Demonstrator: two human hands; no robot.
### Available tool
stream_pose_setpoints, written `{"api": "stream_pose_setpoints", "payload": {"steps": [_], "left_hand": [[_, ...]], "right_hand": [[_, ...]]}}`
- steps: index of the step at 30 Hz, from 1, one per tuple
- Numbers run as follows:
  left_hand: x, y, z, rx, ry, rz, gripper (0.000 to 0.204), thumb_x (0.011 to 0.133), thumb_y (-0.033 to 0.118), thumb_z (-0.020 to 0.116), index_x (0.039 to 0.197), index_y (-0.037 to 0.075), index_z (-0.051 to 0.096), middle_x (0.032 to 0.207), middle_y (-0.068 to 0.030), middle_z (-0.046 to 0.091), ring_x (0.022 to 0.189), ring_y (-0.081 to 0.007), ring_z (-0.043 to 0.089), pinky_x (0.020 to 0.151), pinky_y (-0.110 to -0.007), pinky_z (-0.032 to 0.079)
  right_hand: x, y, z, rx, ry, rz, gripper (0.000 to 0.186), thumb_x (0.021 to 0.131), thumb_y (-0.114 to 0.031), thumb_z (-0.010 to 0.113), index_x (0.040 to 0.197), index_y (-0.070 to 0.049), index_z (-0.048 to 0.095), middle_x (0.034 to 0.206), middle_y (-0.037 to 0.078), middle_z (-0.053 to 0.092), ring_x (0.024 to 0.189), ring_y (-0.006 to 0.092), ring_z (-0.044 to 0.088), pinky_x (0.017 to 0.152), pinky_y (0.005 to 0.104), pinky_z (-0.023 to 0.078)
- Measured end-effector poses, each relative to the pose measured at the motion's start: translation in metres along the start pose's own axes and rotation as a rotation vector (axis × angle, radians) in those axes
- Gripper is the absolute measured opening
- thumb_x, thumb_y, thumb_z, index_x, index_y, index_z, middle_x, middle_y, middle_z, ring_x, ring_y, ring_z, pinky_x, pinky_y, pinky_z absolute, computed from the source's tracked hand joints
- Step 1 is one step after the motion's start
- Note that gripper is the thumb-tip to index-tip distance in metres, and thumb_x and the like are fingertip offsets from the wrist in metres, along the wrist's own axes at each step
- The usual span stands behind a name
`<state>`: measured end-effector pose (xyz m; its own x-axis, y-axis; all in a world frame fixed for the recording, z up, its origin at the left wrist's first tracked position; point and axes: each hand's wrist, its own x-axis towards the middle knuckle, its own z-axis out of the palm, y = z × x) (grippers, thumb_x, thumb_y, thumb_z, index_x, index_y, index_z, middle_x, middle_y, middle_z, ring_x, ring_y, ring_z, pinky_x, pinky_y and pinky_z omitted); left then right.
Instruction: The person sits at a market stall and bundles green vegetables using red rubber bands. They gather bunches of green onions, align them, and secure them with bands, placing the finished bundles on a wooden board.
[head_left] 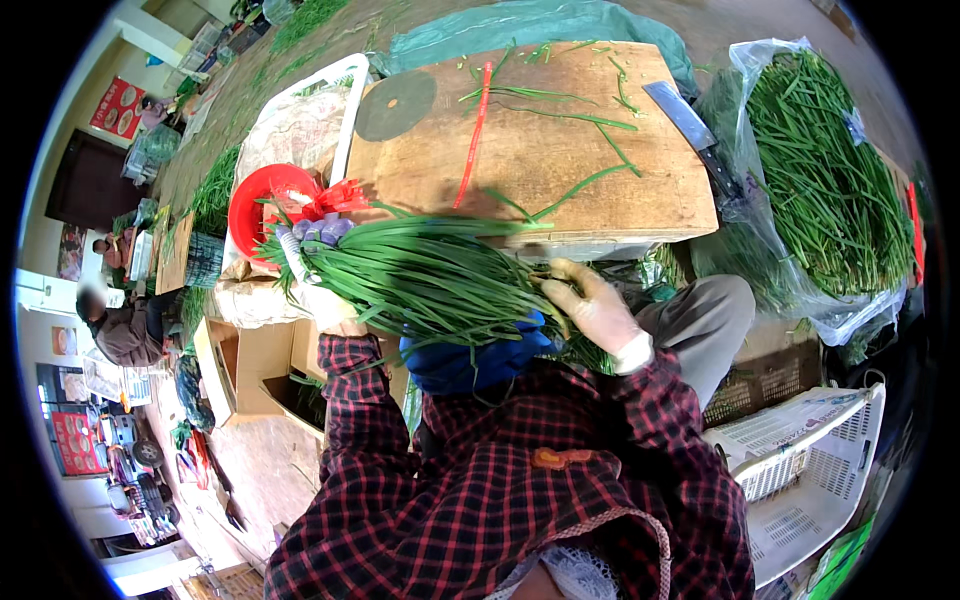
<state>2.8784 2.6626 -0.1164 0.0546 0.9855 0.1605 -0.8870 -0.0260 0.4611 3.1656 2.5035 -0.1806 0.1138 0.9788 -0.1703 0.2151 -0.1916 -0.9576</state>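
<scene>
A thick bunch of long flat green leaves, like garlic chives, lies across in front of me at the near edge of a wooden board. My left hand, in a pale glove, is closed round its left end, partly hidden by leaves. Pale purple bumps beside it look like fingertips, though I cannot be sure. At the bunch's right end, my gloved right hand pinches the stalk ends between thumb and fingers. Loose leaves and a red strip lie on the board.
A knife rests at the board's right edge. Further right, a clear bag holds more green leaves. A red bowl stands left, above a cardboard box. White crates sit lower right. Another person sits far left.
</scene>
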Motion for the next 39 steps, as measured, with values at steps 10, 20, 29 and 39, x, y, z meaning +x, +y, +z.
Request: {"api": "stream_pose_setpoints", "payload": {"steps": [10,20,29,39], "left_hand": [[-0.022,-0.004,-0.005,-0.03,0.07,-0.016,0.029,0.089,0.037,0.055,0.074,0.015,0.043,0.064,0.0058,0.038,0.061,-0.0112,0.035,0.061,-0.026,0.033],[-0.038,0.011,-0.034,0.141,0.251,0.08,0.029,0.093,0.036,0.044,0.072,0.016,0.048,0.069,0.0027,0.049,0.07,-0.017,0.046,0.071,-0.032,0.041],[-0.041,0.025,-0.086,0.195,0.323,0.135,0.033,0.094,0.039,0.041,0.073,0.016,0.051,0.072,0.0001,0.054,0.076,-0.0244,0.049,0.077,-0.039,0.042],[-0.037,0.001,-0.058,0.188,0.437,0.078,0.03,0.093,0.038,0.044,0.071,0.018,0.047,0.064,0.0019,0.046,0.069,-0.0182,0.041,0.071,-0.033,0.039]], "right_hand": [[0.033,0.01,0.06,0.75,0.138,0.142,0.024,0.088,-0.021,0.06,0.099,-0.001,0.066,0.084,0.0,0.064,0.073,0.0062,0.053,0.07,0.0206,0.043],[0.009,0.075,-0.003,0.471,0.184,0.135,0.029,0.085,-0.023,0.065,0.103,-0.001,0.059,0.086,0.002,0.059,0.081,0.0091,0.052,0.079,0.021,0.04],[0.0,0.056,0.005,0.414,0.106,0.096,0.018,0.09,-0.017,0.056,0.087,-0.001,0.064,0.08,0.001,0.062,0.065,0.0066,0.051,0.059,0.0195,0.041],[0.022,-0.005,0.055,0.182,-0.024,-0.191,0.04,0.081,-0.023,0.069,0.111,-0.001,0.055,0.103,0.01,0.062,0.093,0.019,0.057,0.084,0.0314,0.045]]}}
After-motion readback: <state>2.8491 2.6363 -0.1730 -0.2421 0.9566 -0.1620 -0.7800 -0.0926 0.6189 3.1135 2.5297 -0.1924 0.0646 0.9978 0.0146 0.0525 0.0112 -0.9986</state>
